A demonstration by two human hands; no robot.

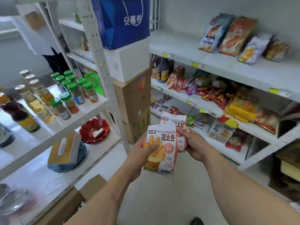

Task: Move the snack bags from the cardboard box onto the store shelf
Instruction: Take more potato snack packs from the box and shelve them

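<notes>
The left hand (142,153) grips one snack bag (160,148), the right hand (193,143) another (177,122); both are out of the box but not yet on the store shelf (243,70).

Right of frame, my white shelf (227,62) carries chip bags (233,36) up top, mixed snacks (211,93) on the tier below, packets (222,129) lower still.

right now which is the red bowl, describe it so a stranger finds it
Start at the white shelving unit on the left and drop below the green-capped jars to the next shelf. The glossy red scalloped bowl sits at its back; unlike the gold tissue box beside it, it is round.
</notes>
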